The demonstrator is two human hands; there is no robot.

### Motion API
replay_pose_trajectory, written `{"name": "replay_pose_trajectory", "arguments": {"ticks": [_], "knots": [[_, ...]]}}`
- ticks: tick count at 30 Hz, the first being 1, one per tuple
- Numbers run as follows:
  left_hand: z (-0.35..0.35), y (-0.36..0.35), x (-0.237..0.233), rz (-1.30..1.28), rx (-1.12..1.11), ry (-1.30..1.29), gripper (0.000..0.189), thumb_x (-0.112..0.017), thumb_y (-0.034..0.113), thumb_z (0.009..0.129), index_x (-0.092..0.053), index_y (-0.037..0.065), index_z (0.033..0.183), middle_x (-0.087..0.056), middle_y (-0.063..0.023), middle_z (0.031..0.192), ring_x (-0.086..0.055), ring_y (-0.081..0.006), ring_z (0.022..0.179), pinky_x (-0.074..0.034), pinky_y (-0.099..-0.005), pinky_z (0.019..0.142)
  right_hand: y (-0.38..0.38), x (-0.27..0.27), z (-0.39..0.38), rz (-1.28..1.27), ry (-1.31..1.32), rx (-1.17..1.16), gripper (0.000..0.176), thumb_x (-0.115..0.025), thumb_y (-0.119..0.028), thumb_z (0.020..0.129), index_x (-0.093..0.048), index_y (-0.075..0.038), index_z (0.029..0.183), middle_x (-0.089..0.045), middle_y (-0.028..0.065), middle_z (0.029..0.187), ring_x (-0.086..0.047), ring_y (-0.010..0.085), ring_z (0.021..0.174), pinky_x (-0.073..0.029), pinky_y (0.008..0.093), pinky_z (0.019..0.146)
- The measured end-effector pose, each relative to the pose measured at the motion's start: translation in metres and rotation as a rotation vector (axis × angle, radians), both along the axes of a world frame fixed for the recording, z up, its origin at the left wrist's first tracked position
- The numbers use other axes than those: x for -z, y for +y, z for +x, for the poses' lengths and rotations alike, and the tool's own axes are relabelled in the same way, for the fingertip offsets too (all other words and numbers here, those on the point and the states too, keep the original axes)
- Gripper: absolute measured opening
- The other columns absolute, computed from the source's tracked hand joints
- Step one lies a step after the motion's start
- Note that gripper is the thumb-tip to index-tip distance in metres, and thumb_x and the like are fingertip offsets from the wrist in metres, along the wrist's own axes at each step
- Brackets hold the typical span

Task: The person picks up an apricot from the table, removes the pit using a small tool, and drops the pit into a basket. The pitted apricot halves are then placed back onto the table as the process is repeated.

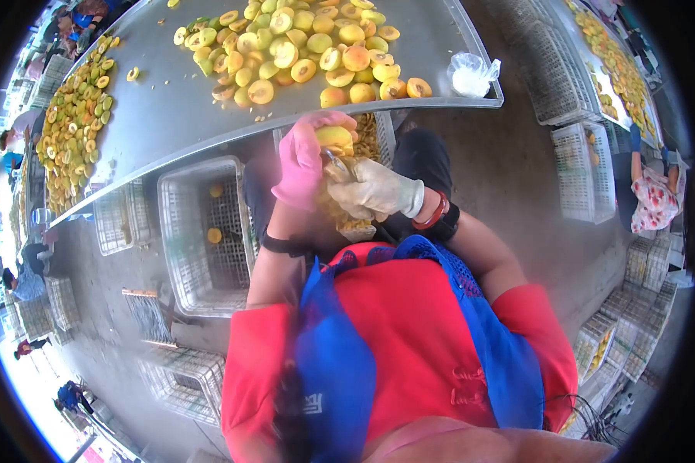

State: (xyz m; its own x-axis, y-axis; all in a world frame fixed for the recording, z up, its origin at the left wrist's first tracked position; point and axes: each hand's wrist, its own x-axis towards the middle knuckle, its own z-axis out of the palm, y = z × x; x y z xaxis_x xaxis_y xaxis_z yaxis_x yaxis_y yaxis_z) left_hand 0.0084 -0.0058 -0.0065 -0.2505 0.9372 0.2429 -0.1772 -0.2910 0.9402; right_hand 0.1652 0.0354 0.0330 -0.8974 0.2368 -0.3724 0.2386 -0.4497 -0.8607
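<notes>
My left hand (pixel 300 163), in a pink glove, is closed around a yellow peach (pixel 335 139) just off the table's front edge. My right hand (pixel 380 190), in a white glove, is wrapped around a small metal-tipped tool (pixel 333 163), its tip right at the underside of the fruit. The tool's handle is mostly hidden in my fingers. Below both hands, between my knees, stands a crate (pixel 388 137) with yellow fruit pieces in it. Ahead on the metal table (pixel 158 96) lies a pile of halved peaches (pixel 297 50), many cut side up.
A knotted clear plastic bag (pixel 472 76) sits at the table's right corner. Another peach heap (pixel 76 116) lies at the left. A white crate (pixel 201 301) with a few fruits stands left of my legs. Stacked crates (pixel 583 174) and a co-worker (pixel 652 185) are on the right.
</notes>
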Motion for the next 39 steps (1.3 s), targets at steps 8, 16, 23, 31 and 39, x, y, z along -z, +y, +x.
{"name": "replay_pose_trajectory", "arguments": {"ticks": [8, 16, 23, 31, 39], "knots": [[-0.022, -0.013, 0.006, -0.072, 0.081, 0.178, 0.065, -0.043, 0.056, 0.102, -0.061, -0.005, 0.114, -0.07, -0.0165, 0.104, -0.068, -0.0214, 0.085, -0.055, -0.0324, 0.078, -0.002, 0.031, -0.007, -0.218, 0.084, -0.101, 0.015, -0.057, -0.018, 0.097, -0.052, -0.01, 0.086, -0.046, -0.0043, 0.066, -0.042, 0.0066, 0.051, -0.034, 0.0255, 0.045], [-0.055, -0.015, 0.023, -0.355, -0.538, 0.018, 0.046, -0.043, 0.039, 0.107, -0.063, -0.002, 0.104, -0.07, -0.0169, 0.092, -0.071, -0.0286, 0.071, -0.062, -0.0381, 0.06, -0.013, 0.029, -0.012, -0.182, 0.109, -0.037, 0.009, -0.059, -0.014, 0.095, -0.053, -0.01, 0.09, -0.046, -0.0051, 0.067, -0.043, 0.0053, 0.055, -0.037, 0.0232, 0.048], [-0.156, -0.062, 0.011, -0.884, -0.946, 0.991, 0.052, -0.048, 0.042, 0.103, -0.058, -0.001, 0.131, -0.059, -0.0218, 0.134, -0.056, -0.0382, 0.124, -0.045, -0.0461, 0.104, -0.003, 0.083, 0.0, 0.228, -0.349, 0.027, 0.014, -0.061, -0.017, 0.094, -0.058, -0.004, 0.099, -0.056, 0.001, 0.075, -0.053, 0.0111, 0.06, -0.044, 0.0296, 0.056], [-0.172, 0.075, 0.057, -0.689, -0.424, 1.262, 0.06, -0.06, 0.044, 0.093, -0.05, 0.008, 0.139, -0.056, -0.0162, 0.14, -0.052, -0.0393, 0.129, -0.043, -0.0473, 0.105, -0.014, 0.099, -0.009, 0.521, -0.124, 0.458, 0.024, -0.063, -0.018, 0.093, -0.058, 0.0, 0.107, -0.061, 0.0034, 0.074, -0.058, 0.0134, 0.059, -0.047, 0.0319, 0.055], [-0.163, 0.149, 0.086, -1.023, -0.143, 1.544, 0.052, -0.07, 0.037, 0.085, -0.061, 0.008, 0.128, -0.063, -0.0162, 0.128, -0.061, -0.034, 0.12, -0.053, -0.0455, 0.095, -0.001, 0.119, -0.004, 0.279, -0.386, 0.282, 0.024, -0.059, -0.021, 0.095, -0.056, 0.0, 0.105, -0.061, 0.0092, 0.072, -0.057, 0.0182, 0.057, -0.047, 0.0365, 0.055]]}}
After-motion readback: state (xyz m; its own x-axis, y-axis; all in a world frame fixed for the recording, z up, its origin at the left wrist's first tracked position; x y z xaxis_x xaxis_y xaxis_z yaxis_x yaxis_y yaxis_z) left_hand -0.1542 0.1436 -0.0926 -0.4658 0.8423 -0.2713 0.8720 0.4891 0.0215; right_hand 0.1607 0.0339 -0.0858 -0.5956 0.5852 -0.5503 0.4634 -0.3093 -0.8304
